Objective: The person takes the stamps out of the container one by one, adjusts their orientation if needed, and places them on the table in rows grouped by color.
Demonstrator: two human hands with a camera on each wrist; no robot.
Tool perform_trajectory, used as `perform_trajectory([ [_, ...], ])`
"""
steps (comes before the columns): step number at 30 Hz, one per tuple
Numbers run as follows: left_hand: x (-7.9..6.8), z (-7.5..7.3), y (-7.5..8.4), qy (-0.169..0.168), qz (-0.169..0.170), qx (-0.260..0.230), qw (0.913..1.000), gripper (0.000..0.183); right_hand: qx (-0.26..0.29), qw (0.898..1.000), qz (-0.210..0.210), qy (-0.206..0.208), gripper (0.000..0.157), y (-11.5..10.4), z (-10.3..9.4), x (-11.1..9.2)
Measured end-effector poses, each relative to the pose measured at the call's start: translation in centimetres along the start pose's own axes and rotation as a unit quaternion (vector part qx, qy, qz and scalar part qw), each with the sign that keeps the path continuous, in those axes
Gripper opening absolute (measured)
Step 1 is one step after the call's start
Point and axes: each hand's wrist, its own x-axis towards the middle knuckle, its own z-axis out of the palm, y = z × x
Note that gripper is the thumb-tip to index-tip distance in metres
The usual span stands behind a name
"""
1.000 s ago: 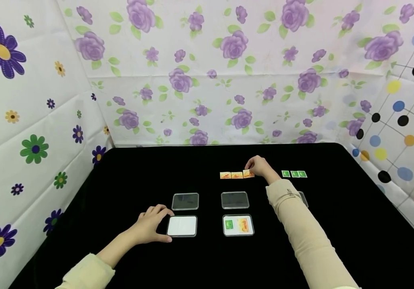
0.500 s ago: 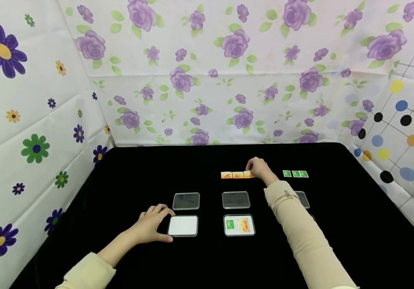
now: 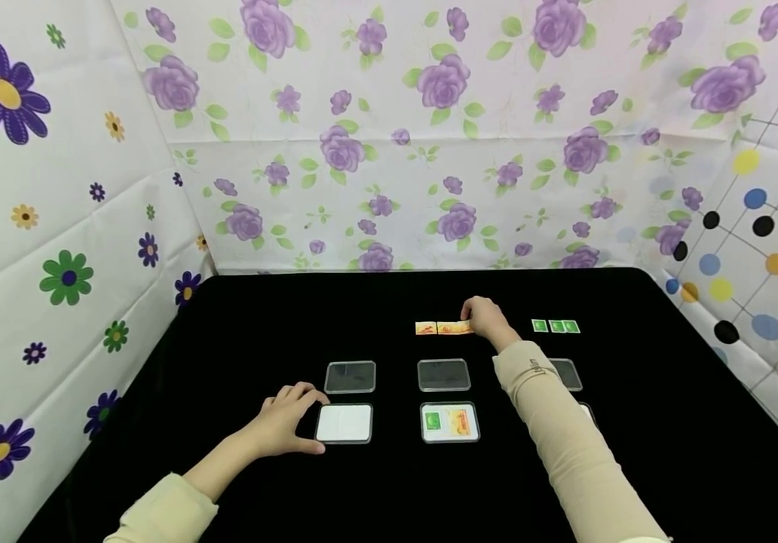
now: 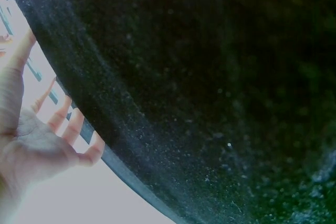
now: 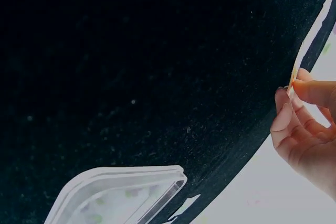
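My right hand [image 3: 488, 320] is at the far side of the black table, over the right end of a row of orange stamp-like stickers. Its thumb and fingertips pinch the rightmost orange sticker [image 3: 464, 327], whose outer part they hide. In the right wrist view the thumb and fingers meet at the edge of a thin strip [image 5: 307, 45]. My left hand [image 3: 287, 422] lies at a clear case holding a blank white card [image 3: 344, 423], index finger at its upper left corner and thumb near the lower left. The left wrist view shows those fingers spread and slightly bent.
A second cased card [image 3: 449, 422] bears a green and an orange sticker. Behind stand transparent lids [image 3: 350, 377], the right one [image 3: 568, 374] partly under the sleeve. Several green stickers [image 3: 555, 326] lie at the far right. Another case [image 3: 587, 412] peeks from behind the right forearm.
My right hand has lowered slightly and its forearm shifted left, baring more of the right-hand lid and case. The gap between the two rightmost orange stickers has closed. My left hand stays put.
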Motion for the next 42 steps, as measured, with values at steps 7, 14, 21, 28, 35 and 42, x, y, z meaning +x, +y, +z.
perform_trajectory([
  [7, -0.1, -0.1, 0.2, -0.002, 0.004, -0.001, 1.0000, 0.068, -0.020, 1.000, -0.007, 0.001, 0.016, -0.1, 0.1, -0.2],
  [14, -0.2, -0.2, 0.3, 0.000, 0.003, 0.003, 1.0000, 0.068, -0.042, 0.999, -0.005, -0.002, 0.012, -0.4, -0.2, -0.6],
  [21, -0.2, -0.3, 0.4, -0.003, 0.000, 0.003, 1.0000, 0.068, -0.051, 0.998, 0.005, -0.026, 0.012, -0.6, -0.6, -0.7],
  [28, -0.2, -0.4, 0.4, -0.005, 0.000, 0.007, 1.0000, 0.069, -0.047, 0.998, 0.011, -0.039, 0.021, -0.4, -1.0, -0.7],
  [35, -0.2, -0.4, 0.2, -0.007, 0.001, 0.011, 0.9999, 0.070, -0.040, 0.998, 0.012, -0.054, 0.026, -0.5, -1.4, -0.9],
  [42, -0.1, -0.3, 0.2, -0.007, 0.002, 0.010, 0.9999, 0.069, -0.044, 0.997, 0.007, -0.056, 0.025, -0.3, -1.7, -1.2],
])
